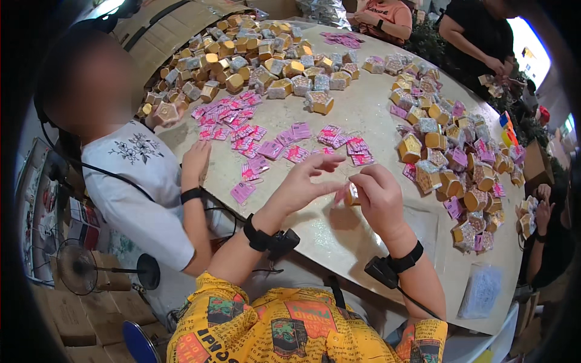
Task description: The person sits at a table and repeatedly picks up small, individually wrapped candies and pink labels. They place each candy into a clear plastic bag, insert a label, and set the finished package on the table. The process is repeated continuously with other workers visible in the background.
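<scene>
Left hand (311,183): thumb and index wide apart, gap between them visible; lower fingers partly hidden, can't tell if they hold anything. Right hand (381,193): thumb and fingertips narrow, bunched together; can't tell what, if anything, is between them.

Small gold block with a pinkish side (353,194) sits between the hands, just below the right fingertips and beside the left thumb tip. Mostly hidden; contact unclear.

Flat pink-and-magenta printed cards (245,131) spread beyond and left of the left fingers, nearest ones just past the fingertips. Big heap of gold, house-shaped blocks with glittery white sides (234,82) farther out, past the cards. Second heap of similar gold-and-white blocks mixed with pink cards (448,184) right of the right fingers, well apart. Clear plastic bag (481,292) lies right of the right hand, nearer the body. All on a pale, glitter-specked tabletop (302,233).

Black strap with small black box on each wrist, behind the fingers. Co-worker in white shirt (136,175) left of the left hand: one hand on the table edge, the other at a block.
</scene>
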A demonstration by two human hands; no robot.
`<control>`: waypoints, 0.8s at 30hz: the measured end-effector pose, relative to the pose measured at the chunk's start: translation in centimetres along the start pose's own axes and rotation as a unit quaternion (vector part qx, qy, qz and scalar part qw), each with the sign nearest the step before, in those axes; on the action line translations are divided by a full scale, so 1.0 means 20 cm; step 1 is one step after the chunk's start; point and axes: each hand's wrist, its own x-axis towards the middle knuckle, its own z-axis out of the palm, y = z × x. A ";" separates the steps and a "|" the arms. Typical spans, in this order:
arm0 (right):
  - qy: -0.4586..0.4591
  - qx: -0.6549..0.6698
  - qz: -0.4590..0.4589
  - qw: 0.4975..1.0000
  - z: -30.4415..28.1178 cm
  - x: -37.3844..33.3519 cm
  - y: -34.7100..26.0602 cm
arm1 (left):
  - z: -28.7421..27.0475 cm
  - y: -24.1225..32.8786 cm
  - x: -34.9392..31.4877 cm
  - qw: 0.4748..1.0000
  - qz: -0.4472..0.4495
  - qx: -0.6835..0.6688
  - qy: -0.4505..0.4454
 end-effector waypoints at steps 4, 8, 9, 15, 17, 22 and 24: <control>-0.010 -0.013 -0.008 1.000 -0.04 0.02 -0.02 | 0.02 0.13 0.00 0.992 0.081 0.072 0.063; -0.034 0.011 0.043 0.998 -0.08 0.01 -0.03 | 0.07 0.16 0.00 0.988 0.119 0.062 0.070; -0.043 0.007 0.045 0.998 -0.10 0.01 -0.03 | 0.08 0.17 0.00 0.990 0.119 0.040 0.063; -0.056 0.063 0.087 0.993 -0.14 -0.01 -0.04 | 0.11 0.17 -0.02 0.979 0.145 0.126 0.074; -0.065 0.158 0.189 0.967 -0.16 -0.02 -0.05 | 0.14 0.18 -0.02 0.987 0.119 0.054 0.090; 0.016 0.384 0.343 0.857 -0.15 -0.10 -0.02 | 0.19 0.17 -0.02 0.992 0.062 -0.027 0.110; 0.063 0.409 0.356 0.838 -0.12 -0.12 -0.04 | 0.21 0.14 -0.02 0.992 0.039 -0.049 0.108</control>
